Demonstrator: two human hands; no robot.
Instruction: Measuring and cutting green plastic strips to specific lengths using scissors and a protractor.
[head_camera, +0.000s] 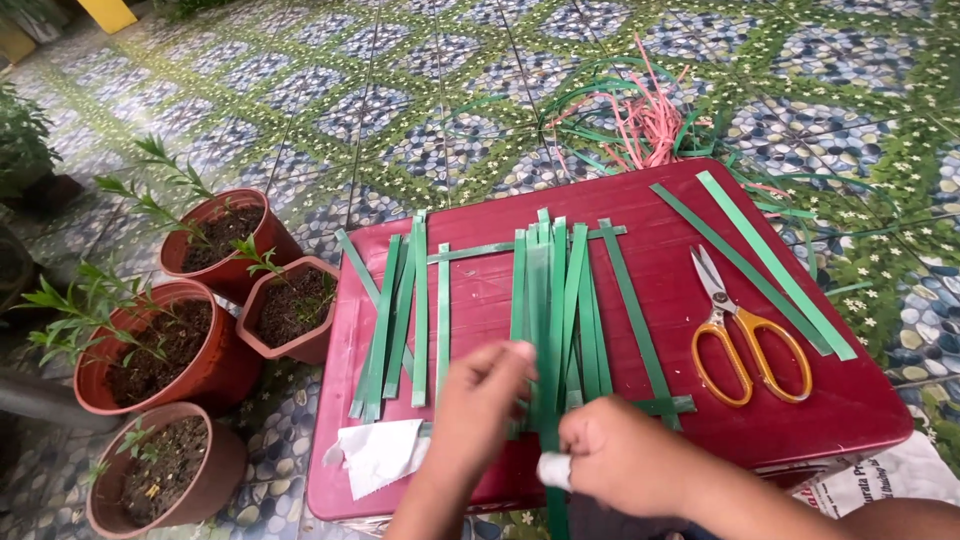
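Scissors (745, 335) beside green strips (555, 300)

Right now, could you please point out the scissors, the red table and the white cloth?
scissors (745, 340): head view, orange handle loop.
red table (860, 400): head view, bare top.
white cloth (380, 455): head view, its middle.

strips (555, 300) lie mid-table (480, 290), scissors (745, 335) to their right, pots (200, 320) left of it.

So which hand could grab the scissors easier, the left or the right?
Probably the right hand. The orange-handled scissors lie on the red board's right side, nearer that hand. The left hand is further off, pinching the green strips.
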